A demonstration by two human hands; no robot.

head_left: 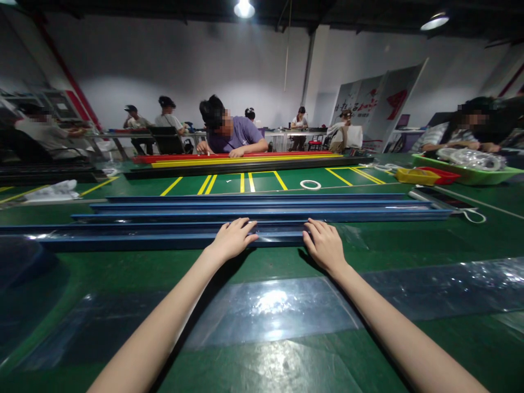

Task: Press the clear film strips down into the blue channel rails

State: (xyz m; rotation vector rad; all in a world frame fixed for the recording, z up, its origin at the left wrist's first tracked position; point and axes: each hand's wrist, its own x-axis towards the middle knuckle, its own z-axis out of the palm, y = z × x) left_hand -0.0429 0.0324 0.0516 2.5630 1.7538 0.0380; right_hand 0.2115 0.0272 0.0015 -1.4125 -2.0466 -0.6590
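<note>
1. The left hand (234, 239) lies palm-down over the nearest blue channel (158, 242), its fingers on the far side and its thumb set apart toward the right hand.
2. The right hand (325, 243) sits near the right end of that same channel, fingers slightly apart and reaching over it, thumb by the near wall (whether either hand pinches or simply rests there, I cannot tell).
3. The channel runs from between the two hands out past the left one, to the left edge of the view; it lies lengthwise on the green table (123, 268).
4. Just beyond both hands, more blue channels (266, 215) lie roughly parallel to it.
5. On the near side of the hands, beneath and between the forearms, clear film (274, 311) is spread flat and shining.
6. Beyond the right hand, past the blue channels, lies a white ring (310, 185); farther to that hand's right are a dark phone-like device (442, 198) and a yellow basket (417, 176).
7. Well beyond the left hand, a co-worker in a purple shirt (239, 135) leans over a red bar (172, 158), a yellow bar (184, 162) and a black bar (245, 168).
</note>
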